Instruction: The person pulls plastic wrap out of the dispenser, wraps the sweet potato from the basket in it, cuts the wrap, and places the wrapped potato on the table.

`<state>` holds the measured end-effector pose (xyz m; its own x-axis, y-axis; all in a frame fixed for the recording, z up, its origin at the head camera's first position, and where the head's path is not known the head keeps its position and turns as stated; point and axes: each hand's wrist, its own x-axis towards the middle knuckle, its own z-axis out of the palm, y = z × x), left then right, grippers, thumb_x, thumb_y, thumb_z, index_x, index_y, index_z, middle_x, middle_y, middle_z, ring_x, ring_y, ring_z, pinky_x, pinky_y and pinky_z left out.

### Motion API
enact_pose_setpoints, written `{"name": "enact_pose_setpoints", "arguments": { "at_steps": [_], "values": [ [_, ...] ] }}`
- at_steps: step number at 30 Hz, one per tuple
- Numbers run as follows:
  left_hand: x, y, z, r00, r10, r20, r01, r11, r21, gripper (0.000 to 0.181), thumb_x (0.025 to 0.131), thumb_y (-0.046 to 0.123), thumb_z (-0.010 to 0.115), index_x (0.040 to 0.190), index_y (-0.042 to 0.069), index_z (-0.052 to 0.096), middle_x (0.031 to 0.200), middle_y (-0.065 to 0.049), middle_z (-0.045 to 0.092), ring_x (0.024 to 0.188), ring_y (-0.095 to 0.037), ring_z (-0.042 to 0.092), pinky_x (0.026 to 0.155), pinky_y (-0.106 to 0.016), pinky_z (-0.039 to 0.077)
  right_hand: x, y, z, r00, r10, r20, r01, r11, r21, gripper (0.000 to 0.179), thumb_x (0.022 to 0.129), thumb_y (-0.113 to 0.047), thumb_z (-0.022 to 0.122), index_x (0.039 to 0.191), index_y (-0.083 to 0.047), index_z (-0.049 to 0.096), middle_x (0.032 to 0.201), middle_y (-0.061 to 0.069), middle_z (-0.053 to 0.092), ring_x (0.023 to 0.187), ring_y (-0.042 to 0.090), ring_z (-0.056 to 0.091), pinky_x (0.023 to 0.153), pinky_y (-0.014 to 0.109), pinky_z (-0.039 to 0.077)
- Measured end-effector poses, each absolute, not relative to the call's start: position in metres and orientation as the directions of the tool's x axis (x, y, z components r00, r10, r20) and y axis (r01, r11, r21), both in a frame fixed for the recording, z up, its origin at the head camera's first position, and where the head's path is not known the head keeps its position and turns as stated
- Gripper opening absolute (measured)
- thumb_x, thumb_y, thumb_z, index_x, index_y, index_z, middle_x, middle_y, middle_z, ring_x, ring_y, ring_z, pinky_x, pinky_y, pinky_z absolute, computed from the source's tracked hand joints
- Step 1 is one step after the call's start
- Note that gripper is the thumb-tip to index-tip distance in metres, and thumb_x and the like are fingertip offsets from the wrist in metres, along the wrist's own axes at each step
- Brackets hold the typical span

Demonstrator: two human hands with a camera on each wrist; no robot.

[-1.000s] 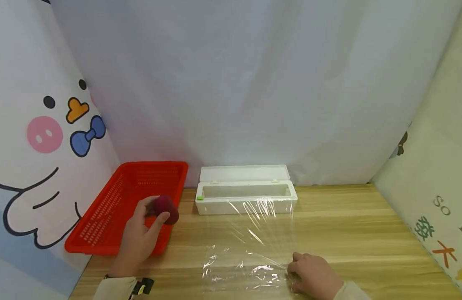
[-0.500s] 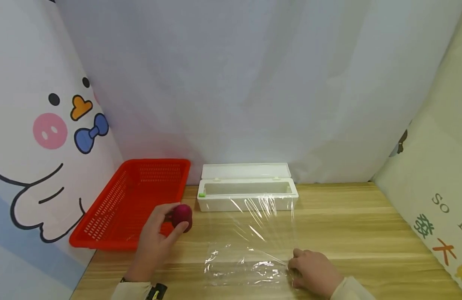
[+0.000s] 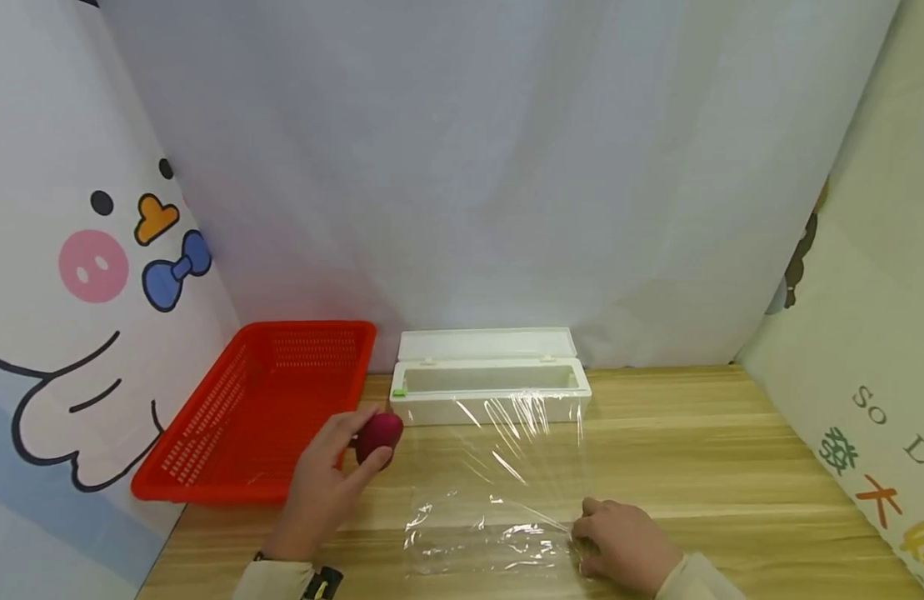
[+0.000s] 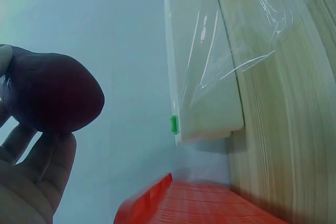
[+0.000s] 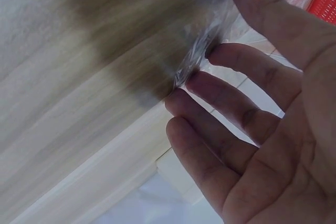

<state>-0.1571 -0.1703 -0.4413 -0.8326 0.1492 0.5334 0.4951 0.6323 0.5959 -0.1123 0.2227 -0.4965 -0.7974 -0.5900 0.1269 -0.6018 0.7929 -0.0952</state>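
My left hand (image 3: 319, 487) grips a dark red, rounded fruit-like thing (image 3: 381, 433) between thumb and fingers, raised at the right edge of the red basket. In the left wrist view this red thing (image 4: 58, 93) looks smooth and slightly tapered; its exact kind is unclear. Clear plastic wrap (image 3: 499, 500) stretches from a white wrap dispenser (image 3: 432, 410) toward the front of the table. At the wrap's front right corner, my right hand (image 3: 626, 542) pinches it; the right wrist view shows crumpled wrap (image 5: 197, 59) between the thumb and curled fingers.
A red perforated basket (image 3: 157, 490) stands at the left. The dispenser's white lid (image 3: 484, 343) is flipped back toward the wall. Printed curtains enclose the wooden table (image 3: 694, 458) on the left, back and right.
My left hand has carried the dark red thing rightward and slightly down, from over the basket's right edge toward the wrap. My right hand keeps its place on the wrap's corner.
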Motion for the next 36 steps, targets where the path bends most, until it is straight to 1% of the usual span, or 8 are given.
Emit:
{"name": "enact_pose_setpoints", "arguments": {
  "at_steps": [2, 6, 13, 17, 20, 28, 32, 36],
  "values": [
    [-0.158, -0.168, -0.442, -0.833, 0.158, 0.53, 0.5, 0.623, 0.602, 0.055, 0.085, 0.045, 0.066, 0.136, 0.037, 0.047, 0.123, 0.014, 0.054, 0.101, -0.005, 0.053, 0.081, -0.027, 0.051, -0.112, 0.223, -0.497, -0.796, -0.59, 0.132, -0.603, 0.792, -0.096, 0.025, 0.061, -0.035, 0.082, 0.077, -0.022, 0.067, 0.076, -0.014, 0.047, 0.063, 0.004, 0.045, 0.053, 0.025, 0.041],
    [-0.159, -0.163, -0.445, -0.827, 0.168, 0.537, 0.516, 0.609, 0.603, 0.052, 0.083, 0.043, 0.07, 0.13, 0.033, 0.051, 0.122, 0.014, 0.056, 0.099, -0.006, 0.055, 0.079, -0.03, 0.053, -0.112, 0.223, -0.497, -0.8, -0.586, 0.125, -0.598, 0.795, -0.1, 0.026, 0.061, -0.036, 0.082, 0.079, -0.022, 0.068, 0.077, -0.014, 0.048, 0.064, 0.004, 0.046, 0.054, 0.025, 0.042],
    [-0.159, -0.156, -0.448, -0.788, 0.209, 0.579, 0.568, 0.609, 0.554, 0.048, 0.084, 0.042, 0.069, 0.129, 0.036, 0.054, 0.123, 0.013, 0.055, 0.103, -0.007, 0.055, 0.08, -0.031, 0.054, -0.111, 0.222, -0.498, -0.806, -0.582, 0.106, -0.591, 0.801, -0.099, 0.027, 0.062, -0.037, 0.082, 0.079, -0.021, 0.069, 0.076, -0.014, 0.046, 0.063, 0.003, 0.043, 0.053, 0.025, 0.04],
    [-0.159, -0.15, -0.449, -0.759, 0.222, 0.612, 0.6, 0.604, 0.524, 0.047, 0.085, 0.039, 0.069, 0.13, 0.032, 0.056, 0.121, 0.007, 0.057, 0.101, -0.012, 0.058, 0.077, -0.032, 0.055, -0.111, 0.221, -0.494, -0.805, -0.584, 0.101, -0.592, 0.801, -0.089, 0.027, 0.062, -0.037, 0.082, 0.079, -0.021, 0.068, 0.076, -0.013, 0.046, 0.063, 0.004, 0.045, 0.053, 0.025, 0.041],
    [-0.159, -0.143, -0.451, -0.751, 0.239, 0.616, 0.615, 0.593, 0.52, 0.046, 0.086, 0.039, 0.068, 0.13, 0.029, 0.057, 0.119, 0.004, 0.058, 0.099, -0.015, 0.058, 0.075, -0.032, 0.055, -0.111, 0.221, -0.493, -0.807, -0.583, 0.092, -0.59, 0.802, -0.09, 0.027, 0.063, -0.037, 0.082, 0.079, -0.02, 0.068, 0.076, -0.013, 0.046, 0.063, 0.004, 0.044, 0.053, 0.025, 0.04],
    [-0.162, -0.108, -0.473, -0.786, 0.329, 0.523, 0.598, 0.618, 0.511, 0.043, 0.091, 0.049, 0.056, 0.132, 0.038, 0.053, 0.12, 0.011, 0.057, 0.103, -0.011, 0.053, 0.079, -0.034, 0.051, -0.114, 0.221, -0.496, -0.818, -0.57, 0.08, -0.575, 0.812, -0.099, 0.027, 0.063, -0.039, 0.081, 0.076, -0.022, 0.066, 0.073, -0.014, 0.041, 0.061, 0.004, 0.04, 0.051, 0.025, 0.037],
    [-0.17, -0.083, -0.488, -0.782, 0.426, 0.455, 0.618, 0.624, 0.478, 0.044, 0.091, 0.052, 0.054, 0.132, 0.034, 0.054, 0.115, 0.012, 0.058, 0.101, -0.01, 0.052, 0.08, -0.034, 0.047, -0.115, 0.222, -0.498, -0.814, -0.572, 0.099, -0.579, 0.812, -0.072, 0.029, 0.061, -0.042, 0.081, 0.073, -0.022, 0.063, 0.072, -0.014, 0.039, 0.06, 0.005, 0.039, 0.05, 0.025, 0.036],
    [-0.174, -0.06, -0.498, -0.785, 0.487, 0.383, 0.62, 0.63, 0.468, 0.04, 0.088, 0.052, 0.06, 0.12, 0.029, 0.058, 0.107, 0.014, 0.06, 0.093, -0.007, 0.053, 0.078, -0.029, 0.047, -0.116, 0.221, -0.498, -0.817, -0.569, 0.091, -0.575, 0.815, -0.066, 0.029, 0.061, -0.043, 0.081, 0.072, -0.022, 0.063, 0.071, -0.013, 0.038, 0.06, 0.005, 0.038, 0.05, 0.025, 0.035]
  ]
}}
